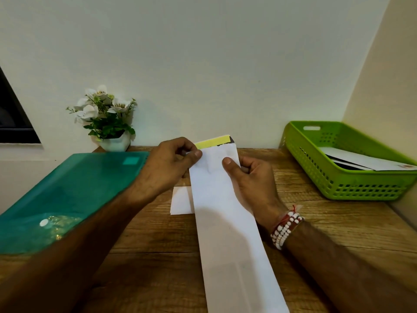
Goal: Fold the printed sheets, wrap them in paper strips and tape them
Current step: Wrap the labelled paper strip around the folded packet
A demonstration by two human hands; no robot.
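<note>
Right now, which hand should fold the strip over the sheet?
Probably left: left hand pinches the top edge of the paper strip, while right hand grips folded sheet and strip together, thumb on top.

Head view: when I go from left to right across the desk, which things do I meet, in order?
Teal folder → left hand → right hand → green basket. The paper strip, which both hands hold, overlaps them, so it is left out.

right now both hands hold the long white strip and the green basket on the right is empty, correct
Not quite. The head view shows the green basket is not empty: white papers lie in it. The left hand and right hand do both hold the long white strip.
</note>
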